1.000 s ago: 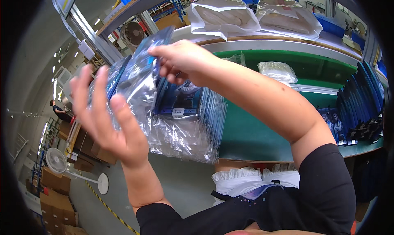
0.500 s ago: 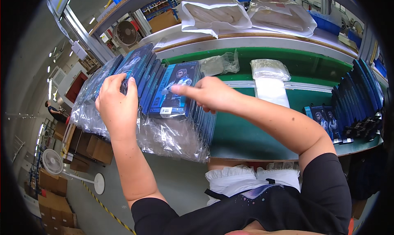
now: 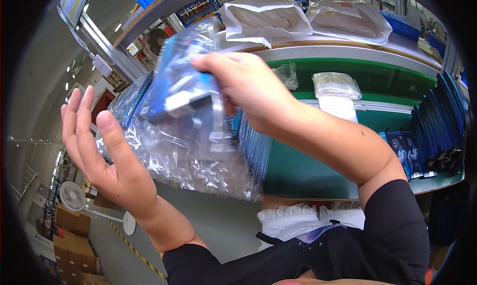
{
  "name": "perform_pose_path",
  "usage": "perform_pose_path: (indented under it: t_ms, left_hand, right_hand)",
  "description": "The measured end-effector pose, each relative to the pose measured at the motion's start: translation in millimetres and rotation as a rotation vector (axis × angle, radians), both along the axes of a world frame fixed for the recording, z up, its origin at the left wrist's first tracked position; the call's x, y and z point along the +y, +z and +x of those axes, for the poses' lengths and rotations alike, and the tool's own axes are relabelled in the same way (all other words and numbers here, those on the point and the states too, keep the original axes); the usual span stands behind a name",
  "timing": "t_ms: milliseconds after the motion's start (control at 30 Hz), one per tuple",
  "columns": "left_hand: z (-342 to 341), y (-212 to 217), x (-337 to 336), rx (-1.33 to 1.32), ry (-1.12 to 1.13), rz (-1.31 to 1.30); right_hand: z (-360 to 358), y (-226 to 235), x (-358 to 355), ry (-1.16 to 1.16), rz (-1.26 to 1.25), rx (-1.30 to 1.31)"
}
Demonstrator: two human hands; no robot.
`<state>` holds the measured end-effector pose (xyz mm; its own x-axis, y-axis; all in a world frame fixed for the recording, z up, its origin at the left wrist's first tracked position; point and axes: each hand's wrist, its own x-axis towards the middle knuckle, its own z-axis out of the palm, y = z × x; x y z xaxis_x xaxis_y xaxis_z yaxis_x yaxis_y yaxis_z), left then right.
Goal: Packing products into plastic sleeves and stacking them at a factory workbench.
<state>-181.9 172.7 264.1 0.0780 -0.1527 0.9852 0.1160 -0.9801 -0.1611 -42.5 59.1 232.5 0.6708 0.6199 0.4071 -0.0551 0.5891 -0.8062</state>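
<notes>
While my right grip [image 3: 243, 78] pinches a blue box [image 3: 181, 68], thumb on its face and fingers curled by its right edge, my left grip [image 3: 119, 178] is spread wide and has hold of nothing. The box is raised at the left of the counter [image 3: 308, 160], above the wrapped boxes [image 3: 256, 143]; it is blurred, so I cannot tell how the fingers behind it press. My left grip stands to the left of the box, apart from it, thumb and fingers pointing to the far side.

Loose clear wrap [image 3: 198, 163] bunches at the near ends of the wrapped boxes. Across the counter, well to the right, a leaning row [image 3: 435, 128] of dark blue boxes stands packed close. Between the two groups, at the far side, a clear packet [image 3: 338, 86] lies just beside a white sheet [image 3: 338, 108]. Farther off, two white bags [image 3: 266, 19] sit side by side on a shelf [image 3: 318, 42].
</notes>
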Motion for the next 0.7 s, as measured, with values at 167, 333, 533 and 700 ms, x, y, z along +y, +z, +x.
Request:
perform_pose_path:
  t_ms: [167, 333, 533, 700]
  left_hand:
    - [32.1, -5.0, 17.9, 0.368, -0.240, -0.307]
    - [44.1, -21.6, 41.8, 0.583, 0.044, -0.275]
    - [34.3, -45.7, -31.2, 0.260, -0.215, 0.076]
    - [67.0, -135.1, -151.6, 0.105, -1.179, 0.100]
  right_hand:
    - [18.5, 15.9, 39.8, 0.200, -0.479, -0.126]
    - [6.9, -30.9, -44.6, 0.183, -0.560, -0.304]
    - [-36.3, -160.2, -249.6, 0.469, -1.239, -0.308]
    - [-207.9, -295.3, -424.5, -0.038, -1.923, 0.528]
